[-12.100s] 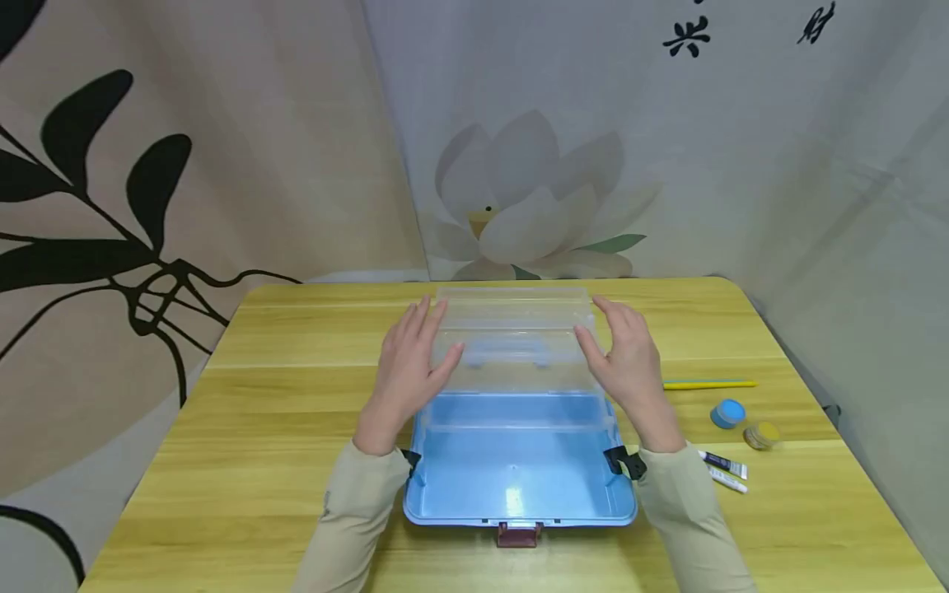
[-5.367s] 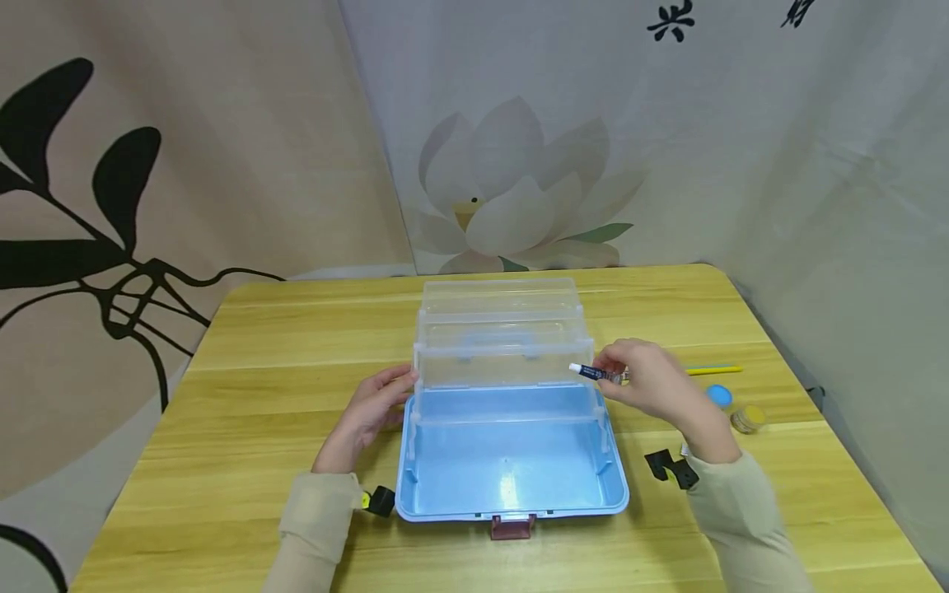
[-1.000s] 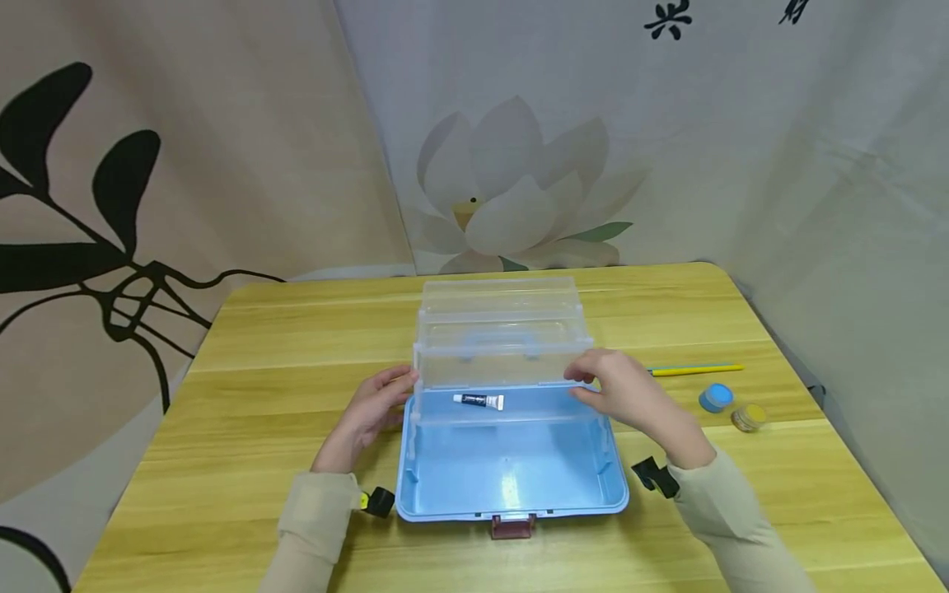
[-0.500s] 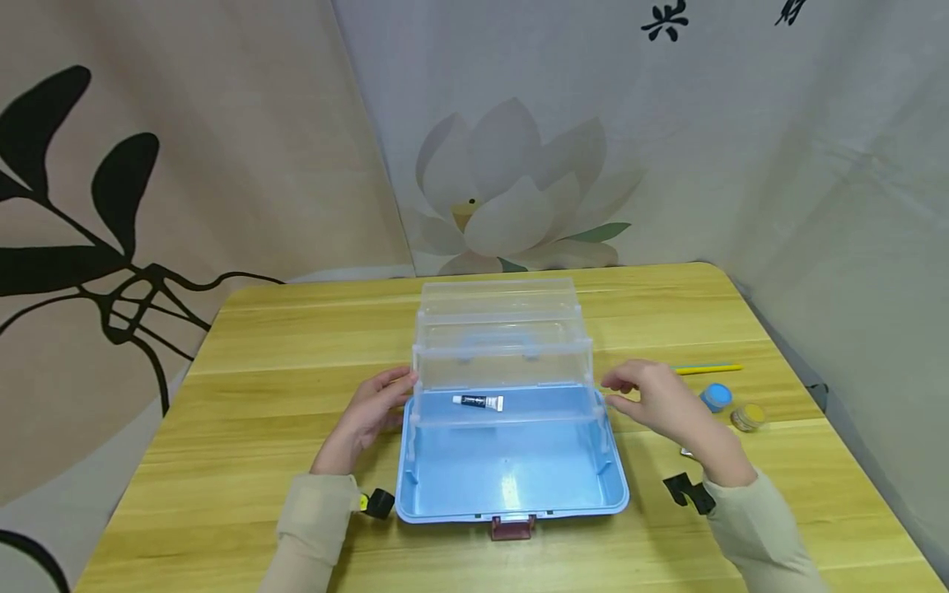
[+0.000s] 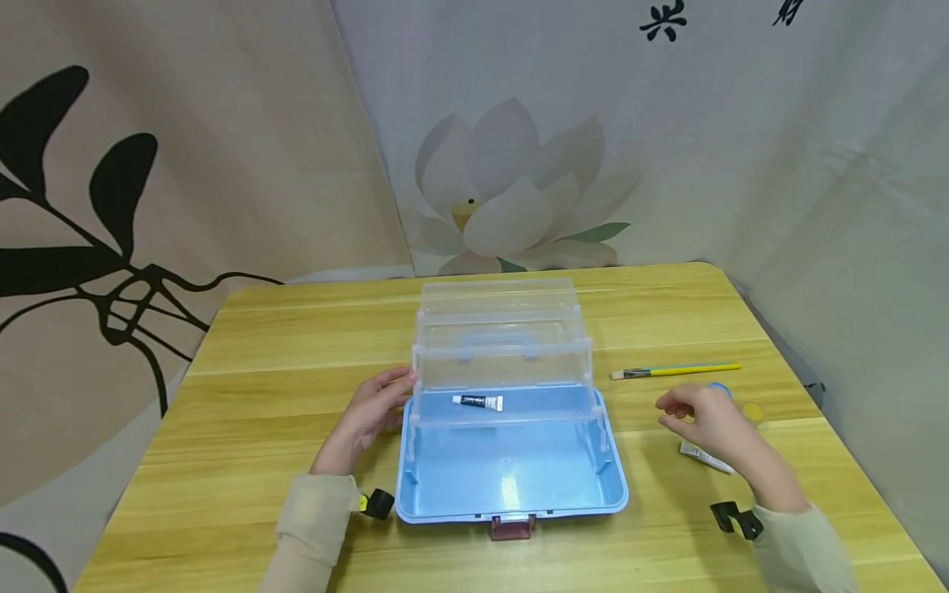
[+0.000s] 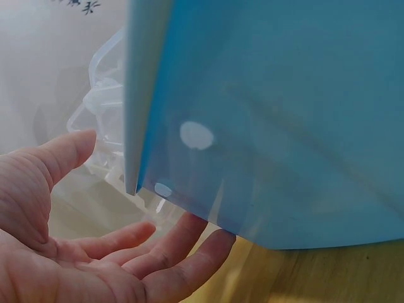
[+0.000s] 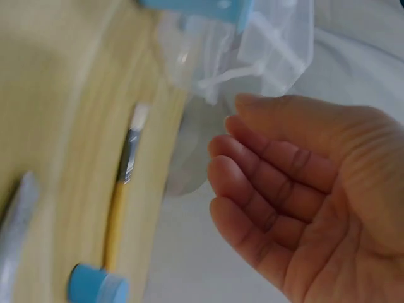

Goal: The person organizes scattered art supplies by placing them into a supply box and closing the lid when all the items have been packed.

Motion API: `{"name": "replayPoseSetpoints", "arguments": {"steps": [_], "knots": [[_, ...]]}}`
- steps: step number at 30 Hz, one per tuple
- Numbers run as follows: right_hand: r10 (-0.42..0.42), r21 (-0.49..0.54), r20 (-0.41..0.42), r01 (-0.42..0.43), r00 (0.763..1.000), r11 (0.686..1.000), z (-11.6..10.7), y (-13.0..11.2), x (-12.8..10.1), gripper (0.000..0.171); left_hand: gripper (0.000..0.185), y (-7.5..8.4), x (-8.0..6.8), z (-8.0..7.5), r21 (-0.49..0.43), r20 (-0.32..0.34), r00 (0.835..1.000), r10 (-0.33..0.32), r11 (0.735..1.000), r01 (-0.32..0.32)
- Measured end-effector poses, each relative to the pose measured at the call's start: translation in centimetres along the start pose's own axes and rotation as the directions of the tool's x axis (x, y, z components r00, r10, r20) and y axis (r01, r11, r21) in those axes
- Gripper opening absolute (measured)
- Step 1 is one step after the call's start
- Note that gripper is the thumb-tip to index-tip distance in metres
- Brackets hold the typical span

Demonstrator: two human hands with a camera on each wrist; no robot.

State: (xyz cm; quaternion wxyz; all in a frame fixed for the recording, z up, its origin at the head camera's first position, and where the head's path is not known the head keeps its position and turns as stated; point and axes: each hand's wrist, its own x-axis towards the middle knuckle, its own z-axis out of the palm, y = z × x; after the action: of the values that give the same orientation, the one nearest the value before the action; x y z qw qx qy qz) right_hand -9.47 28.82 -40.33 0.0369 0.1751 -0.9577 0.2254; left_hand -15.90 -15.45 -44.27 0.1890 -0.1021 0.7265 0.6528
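A blue plastic box [image 5: 511,469] lies with its clear tiered trays [image 5: 504,329] folded back behind it. A dark-labelled paint tube [image 5: 478,402] lies in the rear part of the box. My left hand [image 5: 371,416] rests at the box's left side, its fingertips on the outer wall in the left wrist view. To the right of the box my right hand [image 5: 712,424] hovers with loosely bent fingers and holds nothing. Just below it on the table is a white paint tube [image 5: 706,457], partly covered by the hand.
Two paintbrushes, one yellow [image 5: 693,371], lie side by side behind the right hand. A blue paint jar [image 7: 91,284] and a yellow-lidded jar [image 5: 753,412] are partly hidden by that hand. A dark red latch [image 5: 512,528] hangs at the box front.
The right hand has drawn back from over the box, rightward and towards the table's near side, to the white tube. The dark-labelled tube stays in the box; the left hand keeps its place.
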Motion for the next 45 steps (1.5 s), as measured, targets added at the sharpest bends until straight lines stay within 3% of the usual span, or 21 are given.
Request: {"name": "replayPoseSetpoints", "arguments": {"steps": [18,28,45], "knots": [[0.184,-0.012,0.075,-0.183,0.98,0.983,1.4,5.4,-4.3,0.01,0.072,0.2,-0.3,-0.2,0.003,0.006,1.0,-0.003,1.0,0.003],[0.247,-0.022,0.153,-0.247,0.957,0.969,2.0,6.5,-5.2,0.012,0.073,-0.2,-0.1,-0.2,0.001,-0.011,1.0,-0.009,1.0,0.009],[0.21,-0.049,0.106,-0.205,0.972,0.977,1.5,5.6,-4.0,0.01,0.071,-0.1,-0.1,-0.1,-0.003,0.007,1.0,0.001,1.0,-0.001]]}}
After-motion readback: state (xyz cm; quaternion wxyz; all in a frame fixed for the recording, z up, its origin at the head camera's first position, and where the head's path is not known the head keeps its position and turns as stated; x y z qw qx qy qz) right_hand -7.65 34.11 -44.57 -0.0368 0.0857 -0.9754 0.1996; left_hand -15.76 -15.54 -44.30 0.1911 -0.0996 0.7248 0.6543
